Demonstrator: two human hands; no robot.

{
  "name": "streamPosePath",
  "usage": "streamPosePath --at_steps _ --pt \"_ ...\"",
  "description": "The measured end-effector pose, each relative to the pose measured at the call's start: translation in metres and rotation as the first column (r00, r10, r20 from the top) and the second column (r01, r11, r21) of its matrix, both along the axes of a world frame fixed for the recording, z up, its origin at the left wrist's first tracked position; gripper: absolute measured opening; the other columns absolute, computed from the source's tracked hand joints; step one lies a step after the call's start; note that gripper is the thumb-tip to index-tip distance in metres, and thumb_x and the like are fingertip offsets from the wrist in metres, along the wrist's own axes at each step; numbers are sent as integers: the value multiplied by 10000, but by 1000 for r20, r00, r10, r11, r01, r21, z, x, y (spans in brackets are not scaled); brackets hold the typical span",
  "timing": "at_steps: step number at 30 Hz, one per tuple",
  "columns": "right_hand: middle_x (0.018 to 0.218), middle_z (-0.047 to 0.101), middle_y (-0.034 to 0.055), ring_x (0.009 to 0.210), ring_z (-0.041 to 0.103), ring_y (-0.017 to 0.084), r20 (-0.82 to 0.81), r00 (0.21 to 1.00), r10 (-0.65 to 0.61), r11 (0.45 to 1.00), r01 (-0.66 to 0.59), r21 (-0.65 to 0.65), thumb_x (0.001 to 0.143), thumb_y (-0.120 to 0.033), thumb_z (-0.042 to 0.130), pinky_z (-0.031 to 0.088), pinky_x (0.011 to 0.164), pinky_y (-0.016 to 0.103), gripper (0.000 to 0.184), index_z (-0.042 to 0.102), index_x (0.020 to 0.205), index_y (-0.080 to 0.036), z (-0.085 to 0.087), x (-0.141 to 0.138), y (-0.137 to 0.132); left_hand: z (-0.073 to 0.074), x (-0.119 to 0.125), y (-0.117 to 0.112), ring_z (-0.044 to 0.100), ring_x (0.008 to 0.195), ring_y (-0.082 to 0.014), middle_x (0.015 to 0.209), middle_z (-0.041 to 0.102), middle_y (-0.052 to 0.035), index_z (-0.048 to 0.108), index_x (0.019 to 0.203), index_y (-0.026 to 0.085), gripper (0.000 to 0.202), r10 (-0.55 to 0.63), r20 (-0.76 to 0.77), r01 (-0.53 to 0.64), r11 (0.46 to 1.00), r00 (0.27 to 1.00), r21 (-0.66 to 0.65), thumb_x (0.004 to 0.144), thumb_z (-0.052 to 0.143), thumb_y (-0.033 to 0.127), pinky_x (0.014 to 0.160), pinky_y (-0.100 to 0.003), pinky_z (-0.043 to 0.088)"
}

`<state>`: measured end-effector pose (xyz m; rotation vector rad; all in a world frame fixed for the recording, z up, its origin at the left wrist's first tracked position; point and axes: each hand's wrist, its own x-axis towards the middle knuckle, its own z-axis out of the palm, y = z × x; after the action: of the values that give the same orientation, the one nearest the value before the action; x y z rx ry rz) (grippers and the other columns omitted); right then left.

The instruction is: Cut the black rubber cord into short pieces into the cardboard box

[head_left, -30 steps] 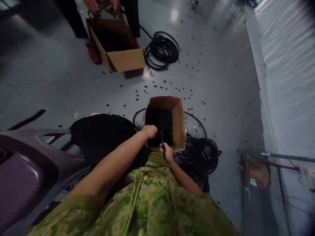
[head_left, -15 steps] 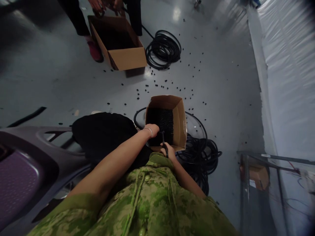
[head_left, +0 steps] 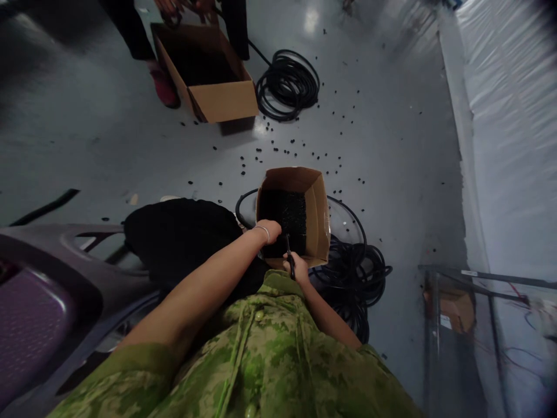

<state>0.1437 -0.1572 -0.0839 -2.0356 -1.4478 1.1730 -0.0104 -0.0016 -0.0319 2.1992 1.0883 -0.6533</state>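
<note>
An open cardboard box (head_left: 319,215) holding many small black pieces stands on the floor in front of me. My left hand (head_left: 268,229), with a bracelet at the wrist, is curled at the box's near edge; what its fingers hold is hidden. My right hand (head_left: 296,271) is closed round black-handled scissors (head_left: 289,255) whose blades point into the box. A coil of black tubing (head_left: 354,273) lies under and to the right of the box.
Another person stands at the top over a second cardboard box (head_left: 213,81), beside another black tubing coil (head_left: 287,84). Small black pieces (head_left: 296,152) litter the grey floor. A purple plastic chair (head_left: 47,290) is left, a white plastic sheet (head_left: 509,145) right.
My hands have hardly moved; the right hand with the scissors shifted slightly at the box's edge. The view drifted a little.
</note>
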Motion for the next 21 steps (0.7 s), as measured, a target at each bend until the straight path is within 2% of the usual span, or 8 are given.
streamPosePath --at_steps 8,11,14,21 --pt "643 608 -31 607 564 148 -15 1000 -5 999 5 37 714 -267 543 448 636 229 238 690 890 -205 0 -1 -2 6 1 0 673 1089 -289 1155 736 -129 761 1106 256 301 -15 -28 15 1000 1000 1 818 681 279 915 -360 532" --pt "615 590 -38 593 555 148 -11 1000 -11 999 11 39 706 -253 542 444 619 225 239 690 888 -209 1 -2 -2 9 1 0 668 1095 -277 1155 738 -111 757 1109 267 295 -26 -39 27 1000 999 17 831 659 271 903 -338 531" --pt "602 575 -43 576 545 145 -8 1000 0 999 1 36 697 -251 541 433 606 224 244 689 886 -211 2 -1 -2 9 1 0 667 1095 -257 1147 743 -86 752 1106 286 290 -19 -36 20 1000 999 9 832 661 271 905 -318 524" --pt "591 558 -46 563 533 137 -2 1000 2 999 -2 43 692 -248 523 428 609 221 248 689 871 -206 1 0 -3 6 -1 1 676 1065 -250 1121 748 -86 754 1104 293 296 7 -18 -6 1000 1000 7 818 681 322 896 -312 526"
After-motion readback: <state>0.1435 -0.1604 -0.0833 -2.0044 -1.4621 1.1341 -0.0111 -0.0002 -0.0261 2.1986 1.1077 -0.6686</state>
